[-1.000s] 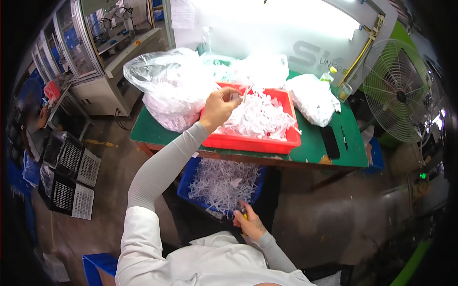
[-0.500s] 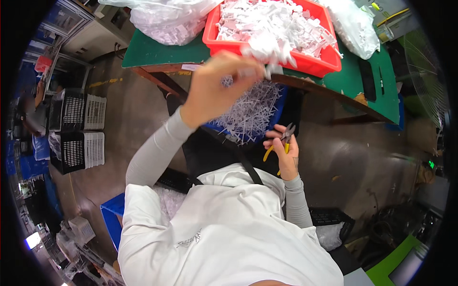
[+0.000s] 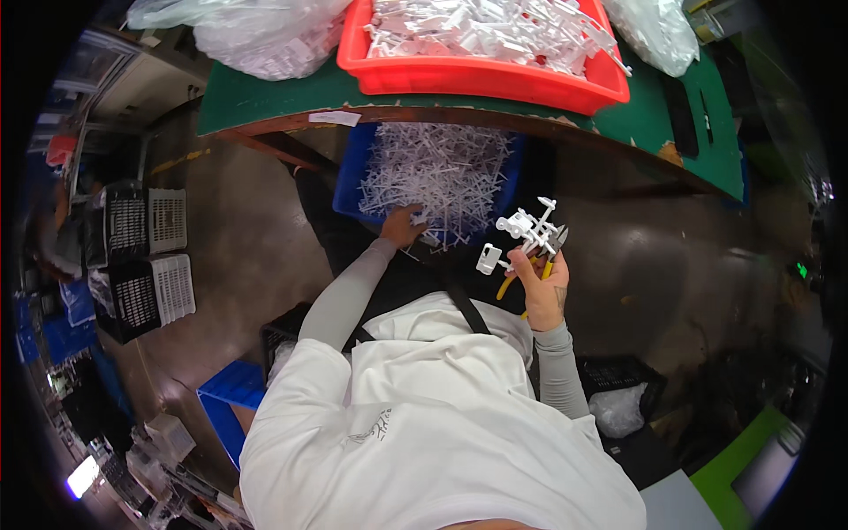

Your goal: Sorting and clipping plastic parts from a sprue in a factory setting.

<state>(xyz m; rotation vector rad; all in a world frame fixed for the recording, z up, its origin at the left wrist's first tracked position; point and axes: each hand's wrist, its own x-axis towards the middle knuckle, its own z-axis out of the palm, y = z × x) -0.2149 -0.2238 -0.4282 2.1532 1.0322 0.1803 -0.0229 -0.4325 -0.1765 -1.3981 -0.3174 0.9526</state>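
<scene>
In my right hand (image 3: 548, 296) I hold a white plastic sprue (image 3: 528, 228) with moulded parts on it, together with cutting pliers (image 3: 547, 266) that have yellow handles. The fingers are closed around both, and the pliers' dark jaws show behind the sprue. My left hand (image 3: 403, 227) is down at the near left edge of a blue bin (image 3: 346, 190), against a heap of thin white plastic sprues (image 3: 442, 172). Its fingers are partly hidden and dark, so their grip is unclear.
On the green table (image 3: 265, 99) stands a red tub (image 3: 477, 78) heaped with white parts, between a full clear bag (image 3: 265, 40) and another bag (image 3: 658, 35). Black and white crates (image 3: 141, 296) are stacked at left. A blue box (image 3: 221, 397) sits beside me.
My left hand has come down from the red tub to the blue bin. A white sprue with parts is now in my right hand with the pliers. The view has shifted.
</scene>
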